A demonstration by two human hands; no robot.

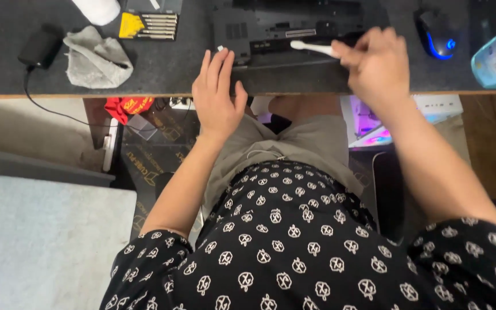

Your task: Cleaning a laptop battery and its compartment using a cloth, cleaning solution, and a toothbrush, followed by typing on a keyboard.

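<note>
The dotted shirt (pixel 294 258) is closest. On the desk (pixel 162 74) lie a black plug (pixel 40 47), a grey rag (pixel 96 57) and small tools (pixel 151 26). The left hand (pixel 218 95) lies flat and wide, steadying the laptop (pixel 282 28). The right hand (pixel 377 66) pinches a white brush (pixel 312 47) on it. Brushing too hard could hurt small parts.

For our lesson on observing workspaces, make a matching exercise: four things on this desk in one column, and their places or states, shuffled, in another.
Things:
1. grey cloth
2. computer mouse
3. white brush
4. screwdriver bit set

Places or states:
A. held in the right hand
B. glowing blue, far right of the desk mat
C. crumpled beside a black adapter
D. in a yellow holder, behind the cloth

Pairs: 1-C, 2-B, 3-A, 4-D
</note>
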